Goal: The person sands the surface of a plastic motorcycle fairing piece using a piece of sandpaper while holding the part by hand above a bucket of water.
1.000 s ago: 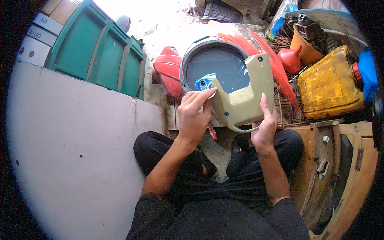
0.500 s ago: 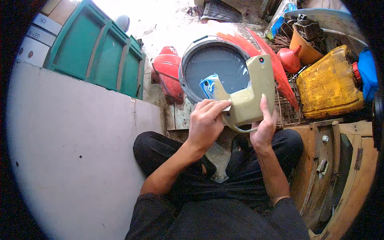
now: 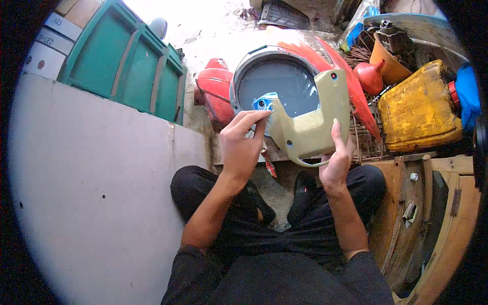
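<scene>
My right hand grips the lower right edge of a khaki-coloured plastic fairing panel, thumb on its face and fingers behind. The panel has bolt holes and a blue and white left corner. It is tilted in front of a round dark bucket of greyish water. My left hand is closed in a pinch, its fingertips at the panel's left arm just below the blue patch. Whatever lies under those fingertips is now mostly hidden; a small pale sheet showed there earlier.
Red fairing pieces lie left of the bucket and to its right. A dirty yellow jerrycan, red funnel and orange container crowd the right. A pale wall and green crate stand left; wooden furniture at lower right.
My left hand has moved left and up along the panel, from its lower middle to just below the blue corner. A small red and white piece beneath now shows. My right hand keeps its hold.
</scene>
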